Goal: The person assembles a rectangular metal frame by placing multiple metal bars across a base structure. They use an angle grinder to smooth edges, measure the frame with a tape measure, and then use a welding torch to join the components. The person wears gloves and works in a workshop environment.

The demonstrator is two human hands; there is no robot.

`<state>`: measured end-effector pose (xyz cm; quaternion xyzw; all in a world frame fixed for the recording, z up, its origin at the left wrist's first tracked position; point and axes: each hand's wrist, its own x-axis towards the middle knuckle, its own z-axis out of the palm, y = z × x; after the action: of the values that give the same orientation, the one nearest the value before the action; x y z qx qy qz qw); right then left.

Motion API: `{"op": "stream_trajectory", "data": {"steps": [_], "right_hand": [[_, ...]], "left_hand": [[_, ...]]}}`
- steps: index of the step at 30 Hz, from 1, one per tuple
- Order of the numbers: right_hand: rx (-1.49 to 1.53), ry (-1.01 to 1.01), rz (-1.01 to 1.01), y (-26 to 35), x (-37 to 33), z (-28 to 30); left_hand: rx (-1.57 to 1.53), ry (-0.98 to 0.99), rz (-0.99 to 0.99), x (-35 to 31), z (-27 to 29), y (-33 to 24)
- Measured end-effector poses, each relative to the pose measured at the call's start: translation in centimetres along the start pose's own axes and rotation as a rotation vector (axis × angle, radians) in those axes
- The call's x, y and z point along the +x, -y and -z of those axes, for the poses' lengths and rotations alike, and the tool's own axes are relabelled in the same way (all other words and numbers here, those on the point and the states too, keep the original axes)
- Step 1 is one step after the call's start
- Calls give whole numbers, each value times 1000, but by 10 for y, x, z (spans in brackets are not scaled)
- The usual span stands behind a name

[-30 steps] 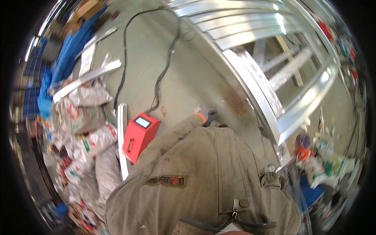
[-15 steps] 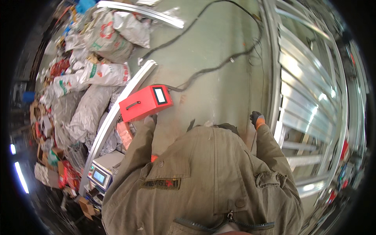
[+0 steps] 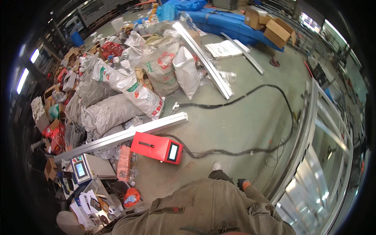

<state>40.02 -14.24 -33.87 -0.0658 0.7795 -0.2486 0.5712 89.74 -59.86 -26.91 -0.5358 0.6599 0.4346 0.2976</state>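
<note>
My right hand point(image 3: 243, 184), in a dark glove with an orange cuff, hangs by my right side, fingers curled in with nothing showing in them. It touches nothing that I can see. My left hand is out of view. Ahead and to my left, a red box-shaped machine point(image 3: 152, 148) with a black handle and a lit screen rests on the floor beside a long silver metal profile point(image 3: 156, 124). A thick black cable point(image 3: 290, 109) loops over the floor from it, ending in a metal nozzle-like piece point(image 3: 175, 107).
Stuffed white sacks point(image 3: 160, 64) and scrap are heaped at left. Near me stand a control box point(image 3: 81, 169) with a screen and a cluttered stand point(image 3: 98, 203). Metal frames point(image 3: 313, 164) line my right. Blue-covered goods point(image 3: 219, 21) and cardboard boxes point(image 3: 279, 32) lie at the back.
My view has tilted up and swung, showing more floor and the far end of the room. My left hand, formerly near the red machine, has left the view. My right hand sits lower in the picture.
</note>
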Motion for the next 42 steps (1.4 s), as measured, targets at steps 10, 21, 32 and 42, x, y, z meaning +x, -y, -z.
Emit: {"op": "stream_trajectory", "data": {"steps": [10, 21, 32, 42], "right_hand": [[-2135, 427, 617, 83, 100, 213], [-268, 63, 296, 359, 266, 156], [-1149, 191, 351, 612, 406, 157], [-893, 113, 402, 826, 590, 116]], "left_hand": [[-232, -191, 101, 64, 7, -177], [-408, -265, 52, 192, 31, -349], [-84, -81, -178, 333, 109, -443], [-551, 24, 170, 329, 159, -498]]}}
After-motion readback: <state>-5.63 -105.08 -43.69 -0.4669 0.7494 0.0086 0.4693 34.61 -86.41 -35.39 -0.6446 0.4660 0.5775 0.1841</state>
